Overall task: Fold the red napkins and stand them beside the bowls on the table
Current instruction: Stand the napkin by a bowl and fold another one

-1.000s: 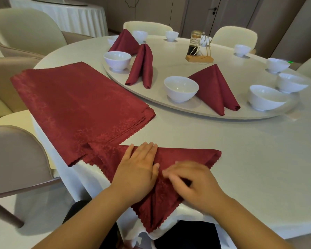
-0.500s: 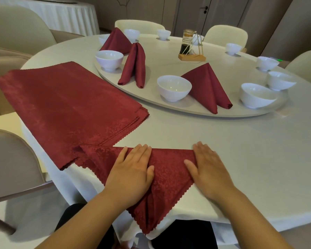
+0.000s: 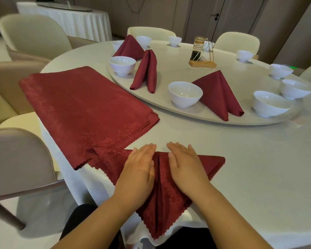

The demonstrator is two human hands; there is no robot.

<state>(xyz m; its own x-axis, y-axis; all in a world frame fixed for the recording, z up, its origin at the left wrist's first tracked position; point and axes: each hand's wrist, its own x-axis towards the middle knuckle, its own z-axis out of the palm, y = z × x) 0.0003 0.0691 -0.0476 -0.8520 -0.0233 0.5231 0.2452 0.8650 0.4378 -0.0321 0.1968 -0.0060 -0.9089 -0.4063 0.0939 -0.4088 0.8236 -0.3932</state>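
Observation:
A red napkin lies folded into a downward-pointing triangle at the table's near edge, its tip hanging over. My left hand and my right hand press flat on it side by side, fingers straight, either side of the centre fold line. A stack of flat red napkins lies to the left. Three folded napkins stand on the round turntable: one beside the near white bowl, one beside another bowl, one further back.
More white bowls ring the turntable's right side and far side. A wooden condiment stand with bottles sits near its middle. Beige chairs surround the table; another clothed table stands at back left.
My right hand slid left across the napkin, folding its right corner inward, and now lies close beside my left hand. The view tilted slightly.

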